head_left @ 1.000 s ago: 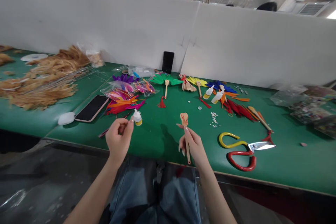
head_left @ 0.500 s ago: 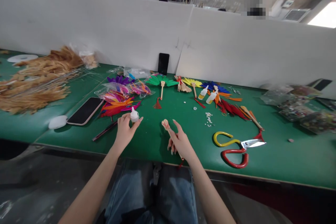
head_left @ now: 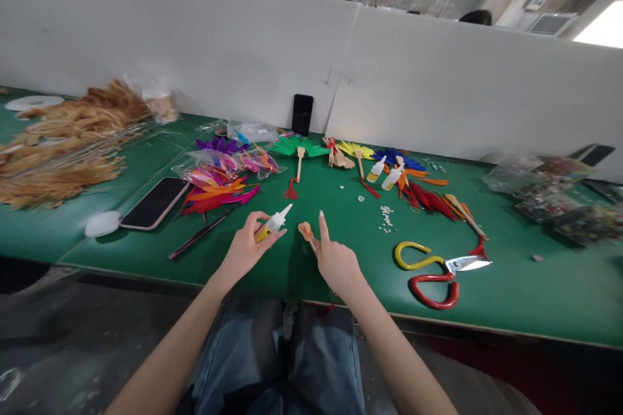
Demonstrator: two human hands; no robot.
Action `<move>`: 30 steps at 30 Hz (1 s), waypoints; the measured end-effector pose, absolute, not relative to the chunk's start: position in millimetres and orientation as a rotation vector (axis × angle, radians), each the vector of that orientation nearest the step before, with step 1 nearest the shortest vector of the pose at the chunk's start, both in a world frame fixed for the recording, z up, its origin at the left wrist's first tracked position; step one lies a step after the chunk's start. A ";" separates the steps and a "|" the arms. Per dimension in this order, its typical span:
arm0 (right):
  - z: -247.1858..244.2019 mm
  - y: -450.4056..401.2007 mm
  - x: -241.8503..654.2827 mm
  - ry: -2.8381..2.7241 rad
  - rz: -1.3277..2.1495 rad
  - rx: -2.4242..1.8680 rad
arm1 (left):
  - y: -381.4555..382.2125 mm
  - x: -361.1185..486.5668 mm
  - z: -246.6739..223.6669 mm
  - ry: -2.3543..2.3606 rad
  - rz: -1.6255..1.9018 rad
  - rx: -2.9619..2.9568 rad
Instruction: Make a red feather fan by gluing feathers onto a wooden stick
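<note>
My left hand (head_left: 247, 248) is closed round a small glue bottle (head_left: 270, 227) with a white nozzle and yellow label, tilted so its tip points up and to the right. Just right of it, my right hand (head_left: 337, 259) grips a wooden fan handle (head_left: 305, 231) by its stem, with the index finger stretched forward. The handle's rounded wooden head shows beyond the fingers; most of its stem is hidden under the hand. A bit of red tassel hangs near the table edge below. Nozzle and wooden head are apart.
Scissors (head_left: 433, 272) lie open to the right, near small white beads (head_left: 386, 219). Behind are a green feather fan (head_left: 300, 150), a yellow one (head_left: 358, 152) and two more glue bottles (head_left: 392, 176). Leftward lie orange feathers (head_left: 214, 198), a pen (head_left: 199, 233) and a phone (head_left: 156, 203).
My left hand has moved right and tipped the glue bottle over toward the wooden handle. On my right hand, the index finger has straightened forward.
</note>
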State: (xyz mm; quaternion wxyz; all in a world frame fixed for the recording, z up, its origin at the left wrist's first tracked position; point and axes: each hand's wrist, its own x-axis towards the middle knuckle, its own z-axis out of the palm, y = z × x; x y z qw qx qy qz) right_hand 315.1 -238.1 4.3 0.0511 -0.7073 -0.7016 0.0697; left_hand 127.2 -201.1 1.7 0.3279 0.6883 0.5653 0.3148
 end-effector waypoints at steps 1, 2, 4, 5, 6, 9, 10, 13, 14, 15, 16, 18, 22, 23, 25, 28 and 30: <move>7.8 -239.8 318.7 -2.129 0.206 -2.150 | -200.5 127.4 2.7 1.494 0.824 1.819; 11.4 -241.2 322.8 -2.111 0.205 -2.140 | -199.6 127.6 3.9 1.502 0.828 1.843; 18.1 -242.9 331.2 -2.033 0.209 -2.080 | -197.1 128.3 6.7 1.496 0.828 1.909; 21.0 -242.6 334.9 -1.991 0.207 -2.019 | -195.3 128.9 8.5 1.483 0.822 1.944; 23.6 -241.5 337.8 -1.964 0.197 -1.938 | -193.1 130.0 10.5 1.468 0.810 1.979; 28.4 -231.3 340.3 -2.046 0.129 -1.598 | -184.8 136.1 19.2 1.442 0.763 2.067; 28.9 -225.6 339.1 -2.109 0.112 -1.483 | -181.6 139.2 23.1 1.429 0.741 2.097; 27.1 -204.2 332.5 -2.244 0.150 -1.230 | -171.7 150.7 36.9 1.381 0.667 2.180; 25.9 -197.0 330.5 -2.254 0.191 -1.186 | -168.6 155.0 41.9 1.368 0.652 2.203; 24.7 -190.5 329.1 -2.248 0.237 -1.161 | -165.6 159.2 46.7 1.360 0.650 2.223; 23.6 -184.9 328.5 -2.223 0.281 -1.152 | -162.7 163.2 51.2 1.353 0.658 2.241; 22.3 -177.3 329.9 -2.147 0.348 -1.159 | -156.8 170.6 57.6 1.332 0.692 2.270; 18.2 -172.4 338.3 -1.931 0.505 -1.179 | -142.1 180.6 55.5 1.148 0.787 2.231; 16.1 -171.8 340.3 -1.864 0.582 -1.169 | -137.9 182.2 52.0 1.077 0.824 2.207; 10.6 -170.1 343.3 -1.732 0.743 -1.115 | -129.7 184.5 43.5 0.933 0.879 2.173; 2.8 -166.7 345.8 -1.636 0.871 -1.036 | -121.4 187.0 32.8 0.735 0.830 2.140; 0.0 -165.1 346.7 -1.639 0.867 -1.038 | -119.5 188.1 29.7 0.666 0.756 2.107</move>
